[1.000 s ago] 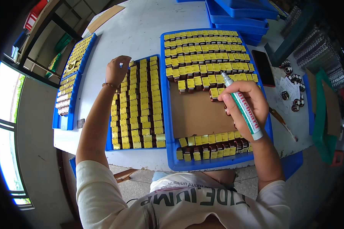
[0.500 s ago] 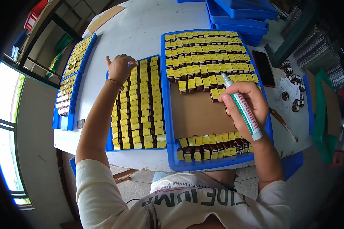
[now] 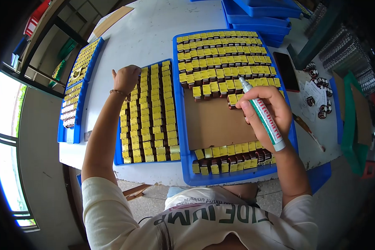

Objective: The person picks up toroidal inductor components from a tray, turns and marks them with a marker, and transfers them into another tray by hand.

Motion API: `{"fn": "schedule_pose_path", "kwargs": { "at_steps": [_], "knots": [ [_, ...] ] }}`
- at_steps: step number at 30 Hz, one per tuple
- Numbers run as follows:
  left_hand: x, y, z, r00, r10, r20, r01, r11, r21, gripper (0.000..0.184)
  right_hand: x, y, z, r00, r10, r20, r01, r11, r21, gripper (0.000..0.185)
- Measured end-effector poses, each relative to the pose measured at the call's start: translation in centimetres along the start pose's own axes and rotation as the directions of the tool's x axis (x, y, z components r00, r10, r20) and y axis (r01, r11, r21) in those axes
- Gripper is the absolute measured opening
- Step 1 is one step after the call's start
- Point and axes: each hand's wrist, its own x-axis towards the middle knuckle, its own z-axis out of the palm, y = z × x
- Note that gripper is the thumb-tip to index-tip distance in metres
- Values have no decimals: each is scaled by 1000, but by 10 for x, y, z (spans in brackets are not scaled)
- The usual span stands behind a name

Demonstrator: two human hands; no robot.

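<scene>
My right hand (image 3: 268,112) is closed round a whiteboard marker (image 3: 264,118), its tip pointing up and away over the large blue tray (image 3: 184,137). Rows of yellow-topped parts (image 3: 225,62) fill the far part of that tray, with more rows along its near edge and brown board (image 3: 216,121) between. At the far left corner of the middle blue tray (image 3: 118,154) is my left hand (image 3: 127,78), fingers bent and pressed near the end of a row. Whatever its fingertips hold, if anything, is hidden. Columns of yellow-topped parts (image 3: 158,121) fill this tray.
Another blue tray (image 3: 68,135) with yellow-topped parts lies at the left. Stacked blue trays (image 3: 258,21) stand at the back. On the right are a phone (image 3: 286,71), a brush (image 3: 308,131), loose coil-like parts (image 3: 322,82) and a green bin (image 3: 354,137).
My left hand has turned and shifted slightly at the far left corner of the middle tray, its fingers now lower. My right hand holds the marker much as before. The whole view has shifted slightly.
</scene>
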Motion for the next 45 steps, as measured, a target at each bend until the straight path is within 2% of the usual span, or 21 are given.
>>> {"fn": "schedule_pose_path", "kwargs": {
  "at_steps": [4, 9, 13, 14, 15, 16, 17, 18, 20, 22, 23, 24, 26, 27, 28, 30, 31, 32, 45],
  "knots": [
    [1, -6, 5, 998, 63, 21, -63, 998, 8, 29, 0, 0, 0, 1000, 10, -9, -10, 1000, 2, 13],
    [5, -18, 12, 992, 126, -22, -127, 989, -76, 20, 0, 0, -1, 1000, 6, -5, -6, 1000, -8, 13],
    [-16, 21, -4, 922, 196, -335, -160, 978, 131, 20, 3, 2, -2, 998, -16, -58, 17, 1000, 16, 14],
    [-21, 34, -12, 913, 221, -343, -271, 957, -103, 18, 3, 2, -4, 998, -6, -68, 6, 1000, 3, 14],
    [-29, 50, -24, 903, 240, -356, -362, 871, -331, 16, 4, 3, -5, 995, -4, -102, 5, 1000, 7, 14],
    [-42, 71, -37, 903, 249, -350, -370, 865, -340, 16, 5, 3, -6, 991, -2, -133, 4, 1000, 14, 14],
    [-61, 97, -52, 884, 329, -332, -466, 571, -676, 15, 6, 4, -6, 987, -3, -162, 7, 1000, 22, 14],
    [-79, 118, -67, 848, 400, -349, -442, 168, -881, 15, 7, 4, -7, 982, -7, -187, 14, 999, 33, 14],
    [-108, 144, -97, 679, 620, -394, -403, -134, -905, 14, 6, 4, -7, 982, -11, -188, 14, 1000, 17, 14],
    [-113, 153, -95, 690, 603, -399, -406, -133, -904, 14, 6, 5, -6, 982, -14, -188, 14, 1000, -4, 14],
    [-121, 192, -85, 698, 593, -402, -407, -133, -904, 14, 5, 4, -5, 982, -17, -188, 14, 1000, -13, 14],
    [-127, 149, -95, 705, 582, -405, -409, -133, -903, 14, 6, 4, -4, 983, -20, -180, 19, 1000, -10, 14],
    [-149, 152, -92, 713, 569, -411, -411, -136, -902, 14, 5, 4, -3, 986, -6, -167, 5, 1000, -8, 14],
    [-156, 85, -106, 714, 566, -412, -409, -140, -902, 14, 4, 4, -3, 986, 2, -165, -4, 1000, -10, 14],
    [-159, 100, -102, 714, 564, -415, -408, -145, -901, 14, 5, 4, -4, 987, 9, -163, -11, 1000, -13, 15],
    [-150, 183, -85, 719, 560, -412, -395, -158, -905, 14, 5, 4, -3, 987, 9, -162, -11, 1000, -16, 14],
    [-164, 175, -90, 723, 555, -411, -387, -167, -907, 14, 6, 5, -2, 988, 7, -156, -10, 1000, -18, 14],
    [-170, 199, -81, 729, 550, -408, -377, -175, -910, 14, 6, 5, -1, 989, 9, -149, -12, 1000, -18, 14],
    [-167, 175, -85, 767, 510, -390, -327, -212, -921, 14, 7, 9, -3, 993, -36, -110, 29, 998, -64, 14]
  ]
}}
